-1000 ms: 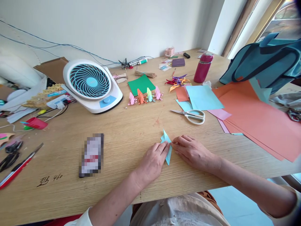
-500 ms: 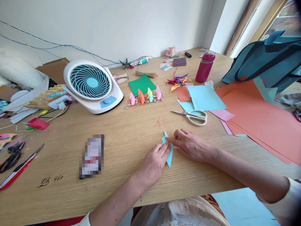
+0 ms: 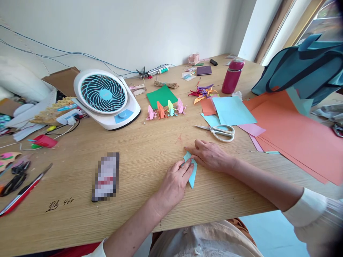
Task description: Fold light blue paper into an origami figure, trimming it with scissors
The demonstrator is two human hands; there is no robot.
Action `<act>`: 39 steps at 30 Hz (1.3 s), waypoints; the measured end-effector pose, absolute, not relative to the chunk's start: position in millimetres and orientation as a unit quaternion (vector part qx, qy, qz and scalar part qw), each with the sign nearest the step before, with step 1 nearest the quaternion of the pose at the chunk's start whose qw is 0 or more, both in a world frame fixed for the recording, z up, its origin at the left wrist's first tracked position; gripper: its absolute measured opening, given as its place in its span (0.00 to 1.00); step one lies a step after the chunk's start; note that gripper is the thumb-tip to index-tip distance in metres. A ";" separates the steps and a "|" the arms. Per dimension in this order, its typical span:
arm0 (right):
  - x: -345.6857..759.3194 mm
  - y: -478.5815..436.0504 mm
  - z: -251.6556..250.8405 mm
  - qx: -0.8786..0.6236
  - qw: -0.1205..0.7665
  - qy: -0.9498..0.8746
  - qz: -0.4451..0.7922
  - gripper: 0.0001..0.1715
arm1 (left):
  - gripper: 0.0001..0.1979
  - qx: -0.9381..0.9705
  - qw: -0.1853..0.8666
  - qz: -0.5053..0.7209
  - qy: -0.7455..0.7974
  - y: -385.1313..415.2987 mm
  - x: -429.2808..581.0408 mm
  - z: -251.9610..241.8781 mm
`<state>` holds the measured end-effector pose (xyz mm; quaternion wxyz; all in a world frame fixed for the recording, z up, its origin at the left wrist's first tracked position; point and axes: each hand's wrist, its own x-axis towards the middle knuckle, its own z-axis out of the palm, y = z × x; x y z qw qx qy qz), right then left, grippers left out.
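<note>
A small piece of light blue folded paper [image 3: 192, 179] lies on the wooden table, narrowing to a slanted point at its near end. My left hand [image 3: 173, 185] holds it down, fingers laid across its middle from the left. From the right, my right hand [image 3: 211, 155] works on its upper part, the index finger stretched over the far tip and the thumb against the upper edge. Both hands cover much of the paper, so its folds are only partly visible. Beyond my right hand lie white-handled scissors [image 3: 223, 133], blades pointing left.
Several folded paper figures [image 3: 161, 110] stand near a green sheet [image 3: 162, 95]. A white fan [image 3: 104, 96] is at the back left, a phone-like blurred item [image 3: 105, 178] nearer. Rightward are blue sheets [image 3: 235, 110], large orange sheets [image 3: 292, 135], a magenta bottle [image 3: 232, 76] and a teal bag [image 3: 300, 67].
My right hand has shifted slightly left and its index finger now reaches over the far tip of the paper, which no longer sticks out. My left hand stays nearly in place.
</note>
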<state>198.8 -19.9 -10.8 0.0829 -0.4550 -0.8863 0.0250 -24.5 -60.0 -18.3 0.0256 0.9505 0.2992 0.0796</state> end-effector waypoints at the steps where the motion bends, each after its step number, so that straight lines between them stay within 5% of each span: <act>1: 199.7 -19.3 -11.3 -0.457 0.092 -0.884 0.032 0.25 | 0.25 0.949 0.028 0.083 0.302 -60.1 -24.7 -19.0; 8: 215.7 -46.7 -9.6 -0.456 0.211 -0.858 0.107 0.24 | 0.25 0.939 0.048 0.096 0.327 -63.4 -22.9 -14.8; 29: 207.7 -80.1 -12.6 -0.383 0.190 -0.901 0.069 0.21 | 0.30 0.911 0.172 0.235 0.293 -57.5 -29.5 -19.4; 39: 207.1 -81.7 -9.8 -0.382 0.198 -0.898 0.087 0.19 | 0.24 0.886 0.202 0.256 0.330 -58.6 -26.8 -16.3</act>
